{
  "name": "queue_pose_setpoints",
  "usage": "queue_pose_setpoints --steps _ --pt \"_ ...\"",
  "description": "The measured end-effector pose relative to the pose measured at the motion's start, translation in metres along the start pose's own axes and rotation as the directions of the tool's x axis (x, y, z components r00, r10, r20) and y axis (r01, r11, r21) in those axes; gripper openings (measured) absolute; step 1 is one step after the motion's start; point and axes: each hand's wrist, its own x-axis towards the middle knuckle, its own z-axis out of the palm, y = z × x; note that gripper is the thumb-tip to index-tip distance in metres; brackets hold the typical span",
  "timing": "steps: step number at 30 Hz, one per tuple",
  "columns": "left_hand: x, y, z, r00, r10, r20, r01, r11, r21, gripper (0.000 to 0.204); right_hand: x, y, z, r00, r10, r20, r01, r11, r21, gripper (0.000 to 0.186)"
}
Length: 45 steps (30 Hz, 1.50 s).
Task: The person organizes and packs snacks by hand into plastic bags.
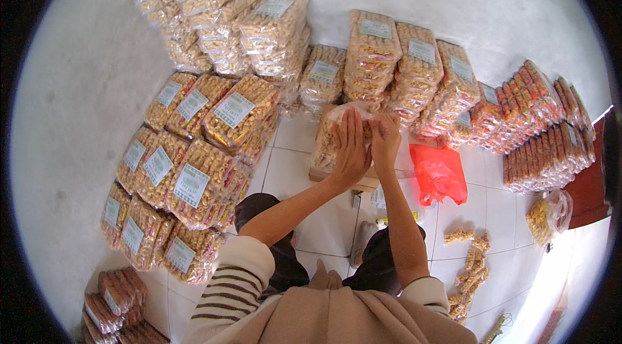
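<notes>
A clear plastic bag of pale snacks (pixel 324 141) lies on a low brown box (pixel 368 184) in front of me. My left hand (pixel 352 148) rests on the bag with its fingers stretched out together. At the bag's right edge, my right hand (pixel 387 138) has its fingers closed on the plastic; the fingertips are partly hidden. A red plastic bag (pixel 440 174) lies on the floor just right of my right forearm.
Stacked snack packs (pixel 191 185) with pale labels line the left. More stacks (pixel 372 52) stand behind the box, and reddish-brown packs (pixel 541 153) at right. Loose small packets (pixel 472 273) and a half-filled bag (pixel 547 217) lie on the tiled floor (pixel 327 217).
</notes>
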Motion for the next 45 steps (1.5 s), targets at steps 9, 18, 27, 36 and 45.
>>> queue_pose_setpoints --steps 9,18,27,36,45 --pt "0.010 0.006 -0.009 0.990 -0.076 -0.121 0.058 0.987 -0.147 0.070 -0.004 -0.006 0.007 0.999 -0.018 0.039 0.012 0.989 0.149 0.012" --pt "0.019 0.003 -0.014 0.982 -0.100 -0.157 0.049 0.952 -0.301 0.051 -0.001 0.003 0.002 0.994 -0.074 0.078 0.061 0.985 0.163 0.010" --pt "0.022 0.000 -0.017 0.975 -0.162 -0.152 0.101 0.933 -0.346 0.048 0.002 0.011 0.002 0.982 -0.190 0.013 0.191 0.980 -0.051 0.017" --pt "0.026 0.003 -0.014 0.966 -0.221 -0.137 0.149 0.901 -0.407 0.047 0.005 0.029 -0.006 0.984 -0.133 0.118 0.133 0.991 0.009 0.012" --pt "0.028 -0.005 -0.017 0.943 -0.319 -0.101 0.251 0.874 -0.416 0.040 0.031 0.014 -0.052 0.906 0.074 0.417 -0.133 0.984 0.115 0.043"
